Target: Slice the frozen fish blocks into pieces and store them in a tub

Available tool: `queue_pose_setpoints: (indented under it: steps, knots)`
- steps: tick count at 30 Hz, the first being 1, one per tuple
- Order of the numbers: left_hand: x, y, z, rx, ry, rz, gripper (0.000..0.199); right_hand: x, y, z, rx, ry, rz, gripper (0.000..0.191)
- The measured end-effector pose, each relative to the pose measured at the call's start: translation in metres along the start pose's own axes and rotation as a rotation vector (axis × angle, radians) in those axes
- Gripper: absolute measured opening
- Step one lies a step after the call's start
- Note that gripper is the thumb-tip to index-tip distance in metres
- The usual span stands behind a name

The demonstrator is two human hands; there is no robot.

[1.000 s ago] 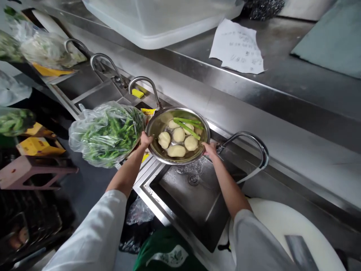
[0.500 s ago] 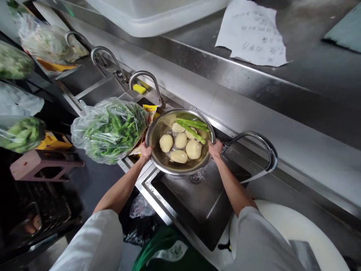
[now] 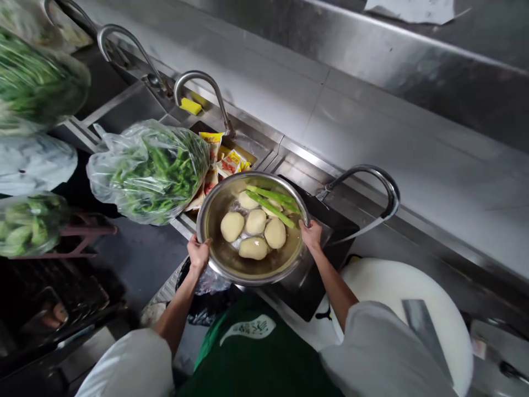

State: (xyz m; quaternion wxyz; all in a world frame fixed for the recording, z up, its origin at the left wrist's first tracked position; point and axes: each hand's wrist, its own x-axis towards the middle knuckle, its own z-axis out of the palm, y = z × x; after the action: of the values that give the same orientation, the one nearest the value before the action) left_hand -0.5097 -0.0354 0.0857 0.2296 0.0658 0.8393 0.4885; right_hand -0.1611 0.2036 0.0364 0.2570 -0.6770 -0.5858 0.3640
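Observation:
A wide metal bowl hangs between my two hands over the front part of the sink. My left hand is closed on its left rim, and my right hand grips the rim on the right. Inside lie several peeled potatoes in what looks like shallow water. Long green stalks rest on top at the back right of the bowl. The bowl covers part of the dark sink basin.
Left of the bowl sits a clear bag of green peppers, beside yellow-and-red packets. A curved faucet rises at the right. A cleaver lies on a round white cutting board. A yellow sponge lies behind.
Both hands have brought the bowl closer to my body and slightly left, uncovering the packets behind it. My view has shifted too. The grip on the rim stays.

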Motion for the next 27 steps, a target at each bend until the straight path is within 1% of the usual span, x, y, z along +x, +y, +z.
queue_pose_setpoints:
  steps: [4,9,13,17,20,27]
  knots:
    - [-0.035,-0.019,-0.026,0.036,0.012,-0.006,0.029,-0.038,0.023,-0.01,0.03,-0.044,0.006,0.039]
    - [-0.072,-0.046,-0.043,0.062,-0.027,-0.076,0.025,-0.072,0.054,-0.023,0.025,-0.036,0.049,0.045]
    - [-0.088,-0.063,-0.052,0.047,-0.042,-0.118,0.022,-0.098,0.073,-0.031,0.009,-0.058,0.089,0.049]
    - [-0.094,-0.065,-0.058,0.085,-0.094,-0.071,0.021,-0.129,0.089,-0.036,0.033,-0.013,0.121,0.049]
    - [-0.097,-0.067,-0.066,0.107,-0.112,-0.051,0.02,-0.147,0.091,-0.041,0.009,0.008,0.129,0.049]
    - [-0.101,-0.084,-0.085,0.082,-0.121,-0.033,0.02,-0.17,0.076,-0.051,-0.103,0.082,0.071,0.043]
